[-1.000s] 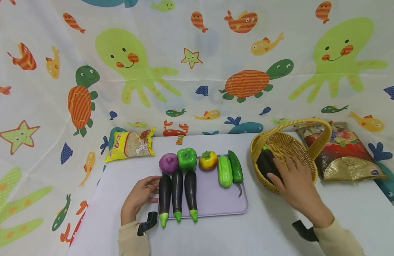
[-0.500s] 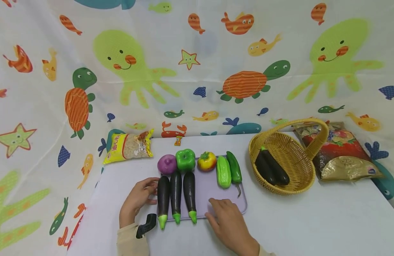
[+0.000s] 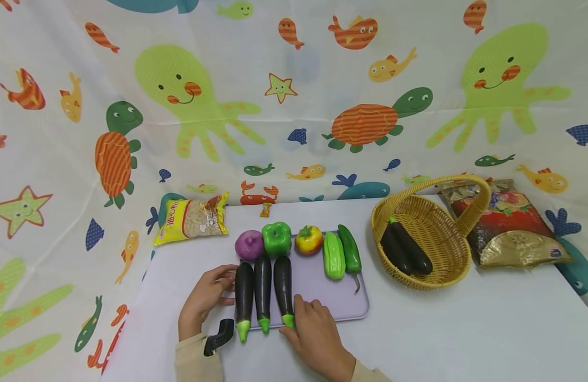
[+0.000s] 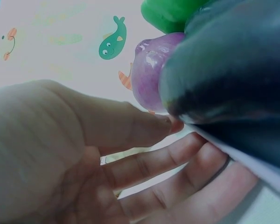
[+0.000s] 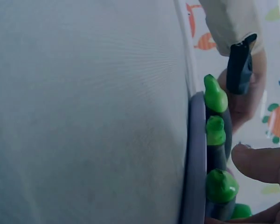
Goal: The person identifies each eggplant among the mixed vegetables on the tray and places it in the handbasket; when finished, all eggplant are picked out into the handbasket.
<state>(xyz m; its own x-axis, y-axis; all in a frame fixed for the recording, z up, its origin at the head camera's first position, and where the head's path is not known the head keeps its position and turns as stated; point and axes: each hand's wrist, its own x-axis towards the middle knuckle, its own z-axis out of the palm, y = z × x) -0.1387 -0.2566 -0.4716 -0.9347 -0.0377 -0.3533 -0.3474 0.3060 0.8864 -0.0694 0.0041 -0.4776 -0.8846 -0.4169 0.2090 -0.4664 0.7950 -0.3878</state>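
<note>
Three dark eggplants with green stem ends lie side by side across the left part of a lilac tray (image 3: 322,302): a left one (image 3: 244,292), a middle one (image 3: 262,286) and a right one (image 3: 283,286). My right hand (image 3: 317,334) is at the stem end of the right eggplant, its thumb apart from the fingers; in the right wrist view the thumb (image 5: 261,163) stands over the green stems. My left hand (image 3: 205,297) rests at the tray's left edge beside the left eggplant, fingers loosely extended.
Behind the eggplants sit a purple onion (image 3: 249,244), a green bell pepper (image 3: 277,239), a red-yellow fruit (image 3: 309,240), a light green cucumber (image 3: 334,256) and a green chili (image 3: 349,249). A wicker basket (image 3: 446,260) holds two eggplants; snack bags (image 3: 193,217) stand at the back.
My right hand has let go of an eggplant in the basket, where two now lie, and has moved left to the right eggplant on the tray. My left hand has stayed by the tray.
</note>
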